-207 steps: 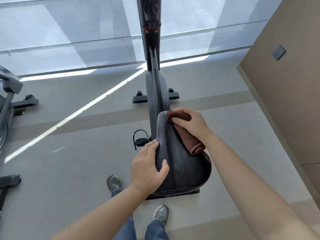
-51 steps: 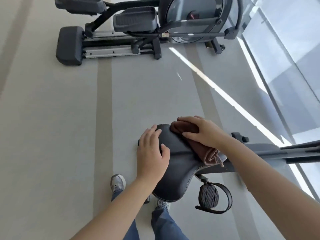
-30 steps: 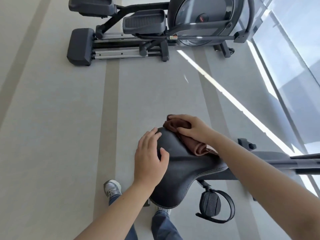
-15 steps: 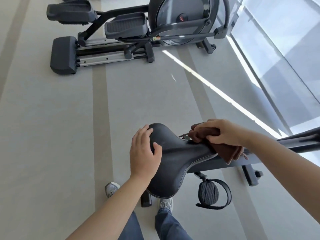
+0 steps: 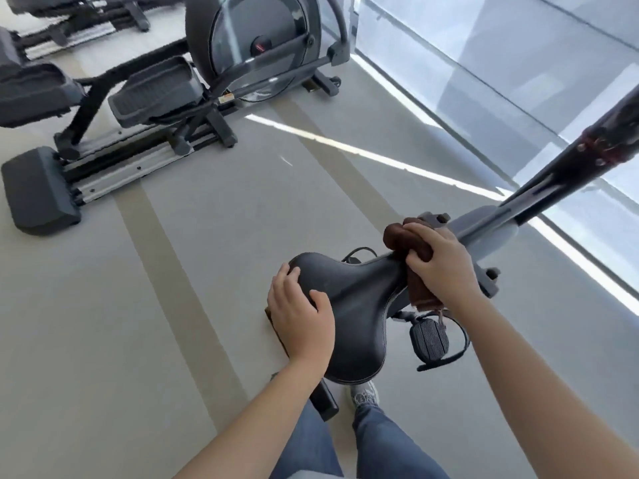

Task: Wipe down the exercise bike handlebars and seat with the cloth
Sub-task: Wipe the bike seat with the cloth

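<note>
**Cloth reaches the nose of the seat**

The folded brown terry cloth (image 5: 419, 291) has travelled off the broad top of the black padded bike seat (image 5: 352, 305), where it lay a second or two ago. It now sits at the narrow front tip. The right hand (image 5: 444, 267) grips it there, fingers closed over the bunched fabric and pressing it round the nose, with a loose end hanging down towards the ribbed black pedal (image 5: 429, 340). The left hand (image 5: 301, 318) has kept its place on the wide rear edge, its fingers curled over the rim and its thumb on top, bracing the seat.

With the wide part already passed over and the tip now covered, the seat portion looks close to finished. The handlebars are out of view beyond the dark grey frame post (image 5: 553, 188), so I cannot tell whether they have been wiped. If not, they come next. The grey elliptical trainer (image 5: 214, 81) stands well apart across the floor.
</note>
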The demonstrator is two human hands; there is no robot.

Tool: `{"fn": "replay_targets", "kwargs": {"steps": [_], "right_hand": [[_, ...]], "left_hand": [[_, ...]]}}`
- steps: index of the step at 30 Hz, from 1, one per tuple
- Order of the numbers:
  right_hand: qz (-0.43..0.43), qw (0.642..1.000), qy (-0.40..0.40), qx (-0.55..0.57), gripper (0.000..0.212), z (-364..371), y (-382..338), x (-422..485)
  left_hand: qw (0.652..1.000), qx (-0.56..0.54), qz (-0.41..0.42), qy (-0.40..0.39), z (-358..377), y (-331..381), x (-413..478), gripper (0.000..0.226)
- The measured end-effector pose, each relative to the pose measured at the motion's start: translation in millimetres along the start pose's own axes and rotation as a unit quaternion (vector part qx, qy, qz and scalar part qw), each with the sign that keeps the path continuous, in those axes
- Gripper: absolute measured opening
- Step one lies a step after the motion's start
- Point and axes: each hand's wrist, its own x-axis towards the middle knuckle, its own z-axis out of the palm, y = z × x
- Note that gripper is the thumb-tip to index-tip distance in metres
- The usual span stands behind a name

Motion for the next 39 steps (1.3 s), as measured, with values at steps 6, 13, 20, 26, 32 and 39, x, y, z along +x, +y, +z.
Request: {"fn": "replay_targets", "kwargs": {"steps": [6, 13, 20, 26, 32, 39], "right_hand": [[0.090, 0.993, 0.076, -0.013, 0.045, 23, -38, -35], [0.090, 0.992, 0.093, -0.013, 0.046, 57, -86, -74], [0.118, 0.985, 0.129, 0.003, 0.046, 70, -98, -80], [0.146, 0.984, 0.067, -0.075, 0.046, 67, -94, -39], [0.180, 0.969, 0.168, -0.013, 0.045, 79, -110, -98], [0.244, 0.930, 0.275, 0.015, 0.044, 103, -128, -136]], "left_hand": [[0.993, 0.021, 0.061, -0.095, -13, -7, 14, 0.042], [0.937, 0.026, 0.241, -0.252, -19, -12, 75, 0.025], [0.936, -0.037, 0.241, -0.253, -18, -21, 78, 0.036], [0.931, -0.018, 0.258, -0.257, -17, -21, 77, 0.031], [0.930, 0.010, 0.269, -0.251, -16, -20, 77, 0.028], [0.933, 0.012, 0.258, -0.253, -15, -19, 78, 0.029]]}}
